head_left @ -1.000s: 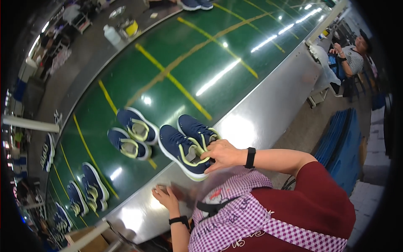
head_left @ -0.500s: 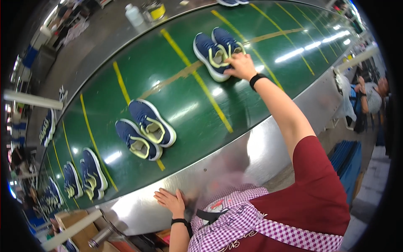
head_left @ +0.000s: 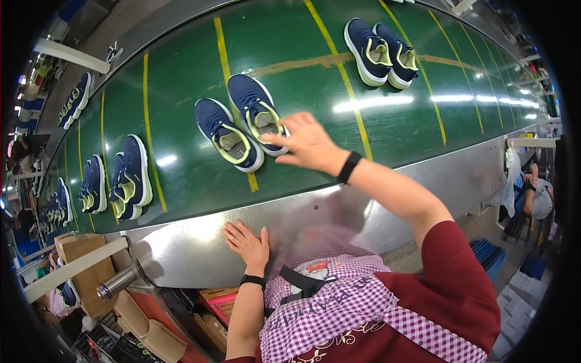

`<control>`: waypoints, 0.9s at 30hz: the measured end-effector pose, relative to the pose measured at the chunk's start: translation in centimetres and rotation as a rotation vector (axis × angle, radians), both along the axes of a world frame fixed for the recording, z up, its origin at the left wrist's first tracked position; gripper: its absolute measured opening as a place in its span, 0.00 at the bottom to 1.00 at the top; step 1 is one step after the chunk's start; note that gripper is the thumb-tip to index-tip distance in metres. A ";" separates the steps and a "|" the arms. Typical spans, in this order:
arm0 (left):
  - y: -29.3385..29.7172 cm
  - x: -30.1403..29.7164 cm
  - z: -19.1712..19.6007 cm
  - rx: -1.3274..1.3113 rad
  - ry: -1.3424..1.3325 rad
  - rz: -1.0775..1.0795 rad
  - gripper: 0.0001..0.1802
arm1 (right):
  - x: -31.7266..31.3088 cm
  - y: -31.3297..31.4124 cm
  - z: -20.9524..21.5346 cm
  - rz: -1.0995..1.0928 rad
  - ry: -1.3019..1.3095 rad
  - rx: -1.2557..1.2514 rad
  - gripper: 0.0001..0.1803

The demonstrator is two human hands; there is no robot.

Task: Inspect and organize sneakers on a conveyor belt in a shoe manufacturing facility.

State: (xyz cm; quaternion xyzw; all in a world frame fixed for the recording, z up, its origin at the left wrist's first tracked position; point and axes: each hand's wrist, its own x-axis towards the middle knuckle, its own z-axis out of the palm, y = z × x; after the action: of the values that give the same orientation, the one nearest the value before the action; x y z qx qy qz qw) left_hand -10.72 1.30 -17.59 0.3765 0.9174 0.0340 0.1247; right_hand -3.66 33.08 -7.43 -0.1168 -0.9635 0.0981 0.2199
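Observation:
A navy sneaker [head_left: 247,95] with pale yellow-green lining and a white sole lies on the green conveyor belt [head_left: 181,176]. Its mate [head_left: 216,124] rests close beside it on the left. Over the first sneaker's heel is my right hand [head_left: 307,144], thumb and fingers apart; contact with the shoe is hard to judge, and the hand covers part of the heel. My left hand [head_left: 248,243] lies flat, fingers spread, against the metal edge [head_left: 193,257] of the conveyor. Farther right, another navy pair [head_left: 368,51] stands untouched by either hand.
Yellow lines cross the belt. More navy sneakers [head_left: 130,175] sit in pairs toward the left. A white post [head_left: 72,55] rises at the far left side. Below the near edge are a metal cylinder [head_left: 118,284] and cardboard boxes [head_left: 91,266]. A person [head_left: 540,196] sits at the far right.
My right hand has left the pair now farther right and come to the middle pair. In view, the shoes near me have shifted up and right. My left hand stays on the metal edge.

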 end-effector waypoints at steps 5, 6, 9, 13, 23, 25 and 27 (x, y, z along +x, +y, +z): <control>0.3 0.4 0.0 0.055 -0.011 -0.017 0.46 | -5.3 -3.9 -4.0 -0.192 -0.315 -0.073 0.31; 0.1 0.5 0.0 0.063 -0.010 -0.015 0.46 | -5.9 -4.1 -3.9 -0.217 -0.353 -0.063 0.28; -0.3 0.7 -0.4 0.060 -0.017 -0.013 0.45 | -5.9 -5.8 -2.8 -0.200 -0.435 -0.108 0.25; -1.4 -0.2 -0.9 0.129 -0.032 -0.024 0.44 | -1.9 -10.9 1.6 -0.100 -0.411 -0.345 0.23; -2.2 1.3 10.3 0.620 -0.290 -0.695 0.22 | 11.1 -22.3 -0.2 -0.109 -0.303 -0.198 0.26; -2.1 2.7 9.6 0.568 -0.236 -0.707 0.26 | 11.2 -22.2 -0.3 -0.148 -0.145 -0.271 0.28; -2.6 3.2 8.2 0.511 -0.201 -0.600 0.29 | 12.4 -22.1 0.3 -0.192 -0.121 -0.184 0.23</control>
State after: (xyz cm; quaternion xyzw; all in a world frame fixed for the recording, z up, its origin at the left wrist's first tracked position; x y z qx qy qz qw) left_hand -7.55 -1.26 -9.35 0.6411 0.7121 0.2596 0.1206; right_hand 8.71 10.95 -7.09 -0.2336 -0.9464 0.1574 0.1581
